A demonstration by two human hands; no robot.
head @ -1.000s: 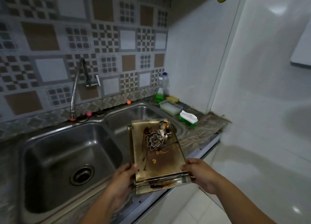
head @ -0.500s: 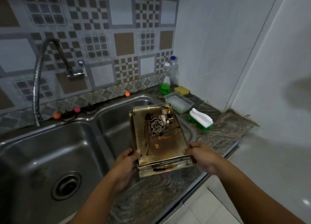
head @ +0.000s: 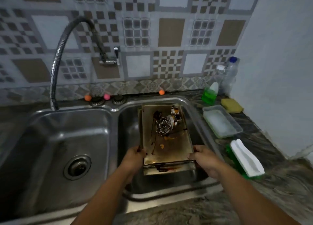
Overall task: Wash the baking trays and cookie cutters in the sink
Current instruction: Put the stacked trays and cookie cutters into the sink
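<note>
Left hand: your left hand point(head: 135, 156) grips the near left corner of the stacked baking trays point(head: 166, 138), with the fingers curled round the edge.
Right hand: your right hand point(head: 204, 158) holds the near right corner of the same stack, thumb on the top rim and fingers curled under it.
Trays: you hold the stack over the right basin point(head: 169, 187) of the double sink, between both hands. It tilts, with the far end lower and close to the back wall of the basin. The top tray is gold-coloured and has dark streaks and orange spots on it.
Cookie cutters: a flower-shaped metal cutter point(head: 164, 127) lies on the top tray, near its far end. More small cutters point(head: 176, 116) lie just behind it, in the far right corner; their shapes are too small to tell.
Left basin: the left basin point(head: 55, 140) has a round drain point(head: 77, 167).
Faucet: a flexible metal faucet point(head: 67, 43) bends from the wall down to the left basin's back rim.
Counter: on your right stand a bottle of green dish soap point(head: 210, 93), a yellow sponge point(head: 232, 104), a clear plastic container point(head: 221, 121) and a green brush with a white handle point(head: 245, 158).
</note>
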